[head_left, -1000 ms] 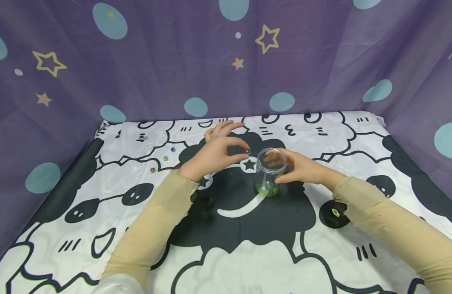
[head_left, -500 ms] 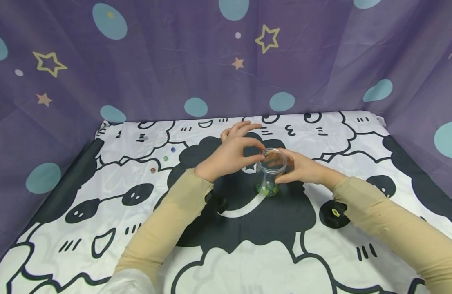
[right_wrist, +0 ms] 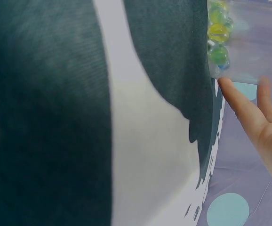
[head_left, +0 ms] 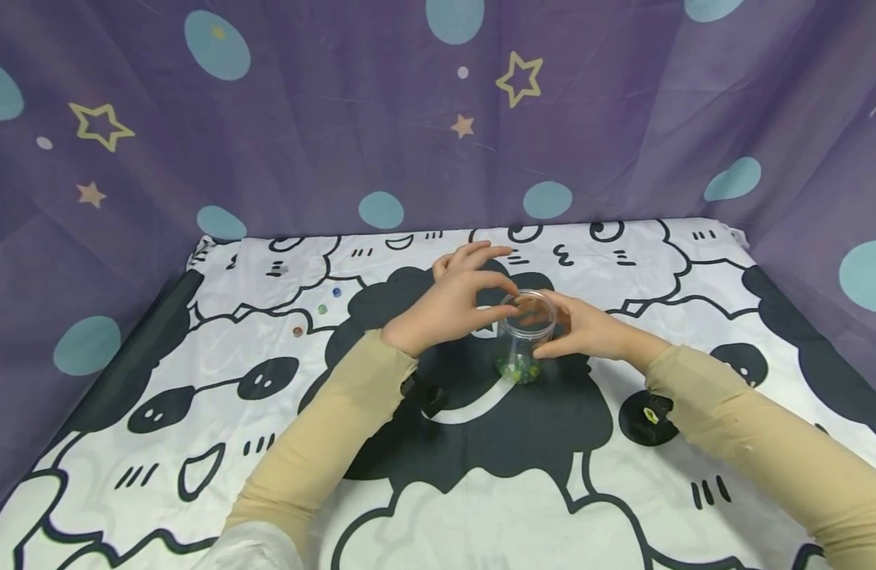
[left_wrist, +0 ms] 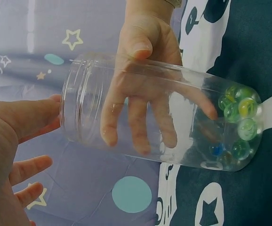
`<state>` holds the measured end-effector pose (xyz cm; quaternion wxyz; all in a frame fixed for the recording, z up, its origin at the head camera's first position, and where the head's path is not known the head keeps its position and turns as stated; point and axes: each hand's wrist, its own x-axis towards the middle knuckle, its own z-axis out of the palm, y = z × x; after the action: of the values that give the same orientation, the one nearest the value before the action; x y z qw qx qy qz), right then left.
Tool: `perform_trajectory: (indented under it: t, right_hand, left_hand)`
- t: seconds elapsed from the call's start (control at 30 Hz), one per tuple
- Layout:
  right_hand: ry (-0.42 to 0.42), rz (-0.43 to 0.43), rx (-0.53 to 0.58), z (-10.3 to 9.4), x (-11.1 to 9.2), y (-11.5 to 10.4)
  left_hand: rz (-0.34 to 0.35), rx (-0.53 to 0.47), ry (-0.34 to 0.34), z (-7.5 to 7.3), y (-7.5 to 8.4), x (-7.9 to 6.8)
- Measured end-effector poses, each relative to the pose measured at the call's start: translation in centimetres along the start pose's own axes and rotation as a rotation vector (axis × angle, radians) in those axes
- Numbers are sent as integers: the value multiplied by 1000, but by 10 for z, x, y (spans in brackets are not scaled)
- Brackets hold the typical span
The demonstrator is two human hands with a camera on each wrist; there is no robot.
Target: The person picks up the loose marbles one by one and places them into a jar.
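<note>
A clear plastic jar (head_left: 521,342) stands upright on the cloth, with several green and yellow glass marbles (left_wrist: 242,110) and a blue one (left_wrist: 216,149) at its bottom. My right hand (head_left: 586,328) holds the jar from the right, thumb on the near side and fingers spread behind it. At the jar's mouth is my left hand (head_left: 448,307), its thumb and forefinger tips apart right at the rim and no marble showing between them. The other left fingers are stretched out. Only the jar's lower part and some right fingers show in the right wrist view.
Left of the jar lie a blue marble (head_left: 337,292), a green marble (head_left: 321,309) and a brown marble (head_left: 298,332). A black round thing (head_left: 646,418) with a yellow-green mark lies by the right sleeve. A purple curtain (head_left: 302,119) hangs behind the table.
My left hand has moved right to the jar's mouth with a pinched marble, and its fingertips have since parted, the marble gone from between them. The right hand and jar have stayed put.
</note>
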<state>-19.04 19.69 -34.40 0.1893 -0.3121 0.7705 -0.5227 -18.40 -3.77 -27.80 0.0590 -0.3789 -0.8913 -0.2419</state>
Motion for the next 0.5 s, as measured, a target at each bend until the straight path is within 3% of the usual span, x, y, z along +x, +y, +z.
perform_trajectory:
  t: [0.5]
  right_hand:
    - [0, -19, 22, 1, -1, 0]
  left_hand:
    - [-25, -16, 15, -4, -9, -10]
